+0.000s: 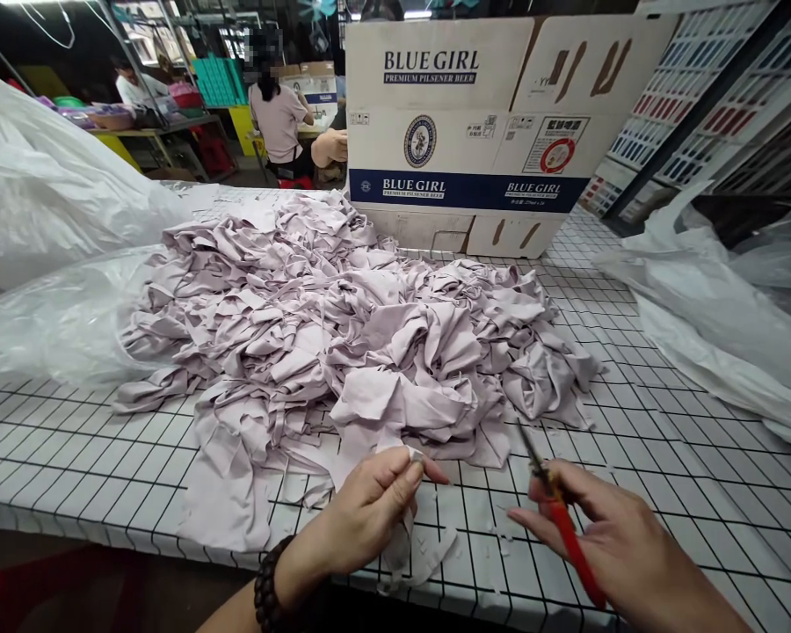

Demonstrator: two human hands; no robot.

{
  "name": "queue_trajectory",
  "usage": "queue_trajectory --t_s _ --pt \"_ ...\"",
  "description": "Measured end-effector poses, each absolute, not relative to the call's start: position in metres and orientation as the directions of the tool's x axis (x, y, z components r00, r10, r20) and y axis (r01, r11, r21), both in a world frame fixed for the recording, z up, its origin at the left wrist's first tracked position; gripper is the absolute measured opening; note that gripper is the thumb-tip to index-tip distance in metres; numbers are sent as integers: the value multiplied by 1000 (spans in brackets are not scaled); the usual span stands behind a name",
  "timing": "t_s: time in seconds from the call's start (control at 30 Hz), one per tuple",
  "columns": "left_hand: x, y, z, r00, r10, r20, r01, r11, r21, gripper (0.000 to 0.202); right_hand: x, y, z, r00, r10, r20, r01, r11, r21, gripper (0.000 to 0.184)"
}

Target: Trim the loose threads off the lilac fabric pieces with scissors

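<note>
My left hand (375,497), with a dark bead bracelet (272,585) at the wrist, pinches a piece of pale mauve fabric (395,545) close to the table's front edge. Some of that fabric hangs below the fingers. To its right, my right hand (606,527) is wrapped around red-handled scissors (570,545), their dark blades pointing up and away from me. A gap separates the blades from the fabric in my left hand. Just beyond both hands lies a large heap of the same mauve fabric pieces (343,325). Small scraps (435,558) lie on the table near my left hand.
A white and blue cardboard carton (445,88) stands behind the heap. Clear plastic bags (46,308) lie at the left, and a white plastic bag (718,308) at the right. A grid-patterned cloth (685,466) covers the table. A person (280,114) works further back.
</note>
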State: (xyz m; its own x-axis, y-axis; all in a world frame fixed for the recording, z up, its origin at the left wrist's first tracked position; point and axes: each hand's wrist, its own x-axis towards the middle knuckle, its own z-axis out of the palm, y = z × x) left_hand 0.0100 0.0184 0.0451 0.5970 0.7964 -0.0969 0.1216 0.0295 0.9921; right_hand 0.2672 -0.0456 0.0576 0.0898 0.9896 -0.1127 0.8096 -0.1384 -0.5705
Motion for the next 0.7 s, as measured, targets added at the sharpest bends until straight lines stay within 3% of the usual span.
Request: queue_trajectory --t_s 0.1,0.23,0.7 --pt "7 17 46 599 797 -82 163 -21 986 40 240 -32 75 -65 982 -178 865 -33 -500 34" --pt "4 17 47 617 783 -72 191 -61 980 42 228 -26 84 -166 973 -158 888 78 -453 33" --pt "0 16 42 689 725 -20 154 -119 981 41 219 -23 84 -301 951 -70 877 247 -412 25"
